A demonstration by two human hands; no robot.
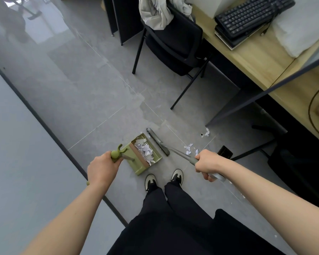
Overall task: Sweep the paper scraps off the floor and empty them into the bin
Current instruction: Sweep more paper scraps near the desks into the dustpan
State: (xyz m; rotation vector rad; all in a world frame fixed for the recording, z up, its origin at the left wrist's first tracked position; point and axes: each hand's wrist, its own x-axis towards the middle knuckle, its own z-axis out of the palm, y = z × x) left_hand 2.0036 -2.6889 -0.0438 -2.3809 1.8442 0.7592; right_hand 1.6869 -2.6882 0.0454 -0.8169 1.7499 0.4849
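A green dustpan [156, 159] stands on the grey floor in front of my feet, with white paper scraps [145, 150] piled inside it. My left hand [102, 169] grips the top of its green handle [116, 154]. My right hand [207, 165] grips the grey broom handle [180, 154]. The broom head [157, 141] rests on the floor right beside the pan's open edge. More scraps [190, 149] lie to the right of the broom, and a few scraps [206, 132] lie farther off near the desk leg.
A black chair [175, 43] with a grey garment stands ahead. To the right is a wooden desk [256, 57] with black keyboards [250, 15]. A glass partition with a dark frame [44, 122] runs along the left. A small black object [225, 152] lies on the floor.
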